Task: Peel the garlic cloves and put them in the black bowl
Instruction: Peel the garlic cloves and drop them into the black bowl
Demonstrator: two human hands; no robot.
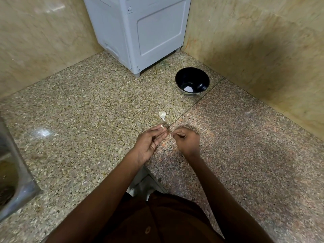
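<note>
A garlic clove [161, 127] sits at the fingertips of the left hand [149, 142], just above the middle of the frame. That hand is turned palm up, and its grip is a light pinch, thumb and fingers closed on the pale clove while the other fingers lie fairly straight. The right hand [186, 140] is just beside it, fingers curled into a tight grip with the fingertips pointed at the clove; something thin may be nipped between them, but it is too small to tell. The two hands are nearly touching over the seam where two slabs of the desk [78, 111] meet.

A little above the hands, a second garlic clove [162, 115] lies on the speckled stone, still in its skin with a thin tail. Further up and to the right, the black bowl [192, 81] stands on the desk near the corner of the tiled wall [263, 50], with one white piece [188, 89] at its bottom.

A grey appliance [140, 32] stands at the top centre. The steel rim of a sink [15, 181] shows at the left edge. At the bottom of the frame is the person's dark brown shirt [157, 221].
</note>
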